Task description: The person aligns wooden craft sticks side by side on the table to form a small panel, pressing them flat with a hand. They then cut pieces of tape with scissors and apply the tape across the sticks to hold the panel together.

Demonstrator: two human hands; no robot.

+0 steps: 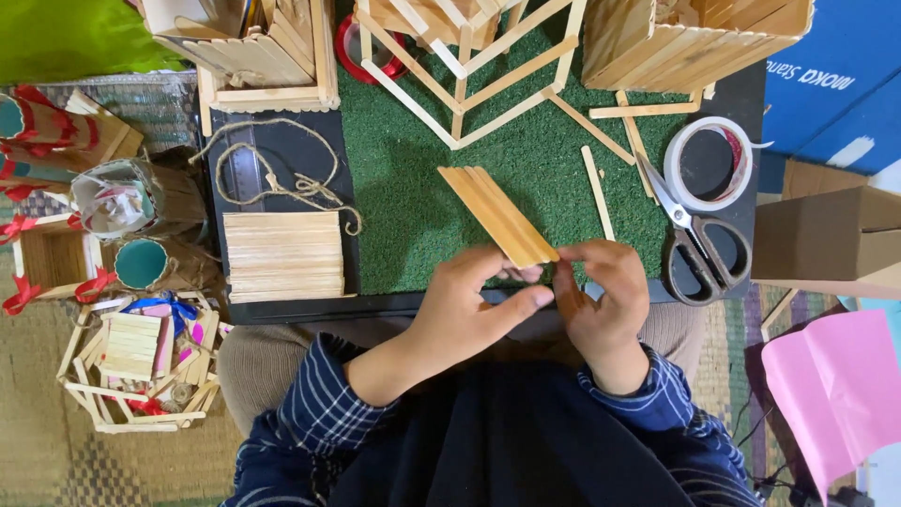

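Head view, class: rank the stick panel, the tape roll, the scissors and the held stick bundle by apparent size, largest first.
1. Stick panel
2. Scissors
3. Held stick bundle, close to the scissors, so unsure
4. Tape roll

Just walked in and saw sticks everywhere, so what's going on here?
A person holds a flat bundle of wooden craft sticks with both hands, the left hand and the right hand gripping its near end over a green turf mat. Scissors and a tape roll lie to the right; a glued stick panel and twine lie to the left.
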